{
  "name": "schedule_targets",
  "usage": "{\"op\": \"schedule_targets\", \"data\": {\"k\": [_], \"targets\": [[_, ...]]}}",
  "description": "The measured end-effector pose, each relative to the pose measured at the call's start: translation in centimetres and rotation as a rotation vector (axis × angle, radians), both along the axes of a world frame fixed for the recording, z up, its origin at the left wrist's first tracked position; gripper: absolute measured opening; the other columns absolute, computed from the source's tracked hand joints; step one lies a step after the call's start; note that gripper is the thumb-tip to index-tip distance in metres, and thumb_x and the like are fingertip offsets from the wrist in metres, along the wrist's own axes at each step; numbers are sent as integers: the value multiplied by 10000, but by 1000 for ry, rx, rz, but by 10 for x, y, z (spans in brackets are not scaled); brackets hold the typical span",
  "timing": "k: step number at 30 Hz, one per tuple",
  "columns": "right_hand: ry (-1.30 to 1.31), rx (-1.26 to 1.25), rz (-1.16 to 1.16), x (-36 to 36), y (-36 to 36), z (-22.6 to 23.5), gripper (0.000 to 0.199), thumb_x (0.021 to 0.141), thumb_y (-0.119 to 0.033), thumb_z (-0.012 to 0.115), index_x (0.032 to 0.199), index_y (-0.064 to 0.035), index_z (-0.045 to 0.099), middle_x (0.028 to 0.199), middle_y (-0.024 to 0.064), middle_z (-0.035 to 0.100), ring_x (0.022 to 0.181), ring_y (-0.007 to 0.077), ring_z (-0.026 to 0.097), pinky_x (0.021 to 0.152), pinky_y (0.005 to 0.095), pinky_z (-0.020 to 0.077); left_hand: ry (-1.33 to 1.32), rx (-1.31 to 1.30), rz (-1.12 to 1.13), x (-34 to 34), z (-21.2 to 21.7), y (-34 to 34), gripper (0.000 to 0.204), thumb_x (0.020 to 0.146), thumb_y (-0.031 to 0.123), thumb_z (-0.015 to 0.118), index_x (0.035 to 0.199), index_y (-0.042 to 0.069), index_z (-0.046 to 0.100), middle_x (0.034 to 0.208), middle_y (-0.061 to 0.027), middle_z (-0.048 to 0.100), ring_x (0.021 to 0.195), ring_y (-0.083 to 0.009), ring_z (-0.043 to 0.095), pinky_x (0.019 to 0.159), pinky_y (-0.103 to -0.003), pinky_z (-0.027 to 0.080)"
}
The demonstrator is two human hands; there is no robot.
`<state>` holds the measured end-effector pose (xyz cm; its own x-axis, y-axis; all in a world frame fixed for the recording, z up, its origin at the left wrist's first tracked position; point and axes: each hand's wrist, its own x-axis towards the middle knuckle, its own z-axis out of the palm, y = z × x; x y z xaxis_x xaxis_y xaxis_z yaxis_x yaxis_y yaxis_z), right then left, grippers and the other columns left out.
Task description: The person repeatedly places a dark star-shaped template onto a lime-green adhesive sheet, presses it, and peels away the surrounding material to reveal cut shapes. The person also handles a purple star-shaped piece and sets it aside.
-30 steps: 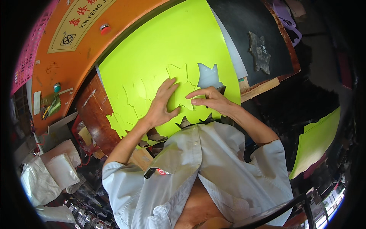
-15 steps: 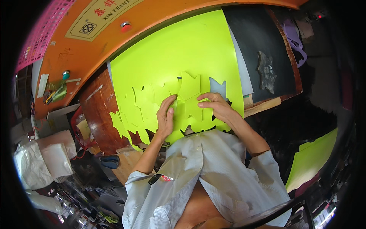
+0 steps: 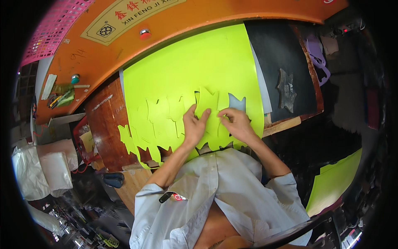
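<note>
A large lime-green sheet (image 3: 195,62) lies on the worktable under the orange machine head (image 3: 207,16). Its near part is cut into several star-like shapes, and one cut-out hole (image 3: 236,101) shows grey beneath. My left hand (image 3: 195,126) rests flat on a cut green piece (image 3: 206,99), fingers spread and tips touching it. Just to its right, my right hand (image 3: 236,122) has curled fingers pinching at the edge of the same piece. Jagged green offcut edges (image 3: 137,145) hang over the table's near side.
A black mat (image 3: 282,58) with a dark star-shaped cutting die (image 3: 287,89) lies right of the sheet. Another green sheet (image 3: 336,180) stands at the lower right. A brown wooden board (image 3: 105,124) and white bags (image 3: 45,166) are at the left. Small tools (image 3: 62,97) sit on the orange ledge.
My view has shifted so the sheet sits higher and more centred. Both hands have moved closer together, and one cut green piece now lifts up between them.
</note>
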<state>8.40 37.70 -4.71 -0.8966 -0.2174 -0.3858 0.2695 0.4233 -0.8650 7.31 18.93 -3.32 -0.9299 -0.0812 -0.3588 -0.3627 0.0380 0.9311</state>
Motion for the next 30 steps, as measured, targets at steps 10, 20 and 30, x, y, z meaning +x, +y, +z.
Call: {"op": "schedule_targets", "data": {"k": [10,20,30], "targets": [[692,38,-53,-155,-38,-43,120,933,-138,738,978,-28,753,840,64,748,597,152,639,608,311,520,-339,216,-55,-24,-9,-5,298,995,182,740,1158,-66,711,1001,-107,773,802,-139,714,701,-299,586],[748,7,-200,-160,-48,-54,101,902,-144,748,911,-44,761,841,85,755,582,199,665,590,340,537,357,-516,-228,13,0,16,175,969,70,694,1109,-23,744,816,-192,720,645,-177,636,638,-336,526],[811,48,-252,-161,-47,-57,113,900,-160,729,860,-55,744,799,93,745,713,285,727,668,391,567,-67,-52,-247,0,8,-5,241,995,145,746,1165,-25,727,1032,-68,760,876,-122,687,781,-306,577]]}}
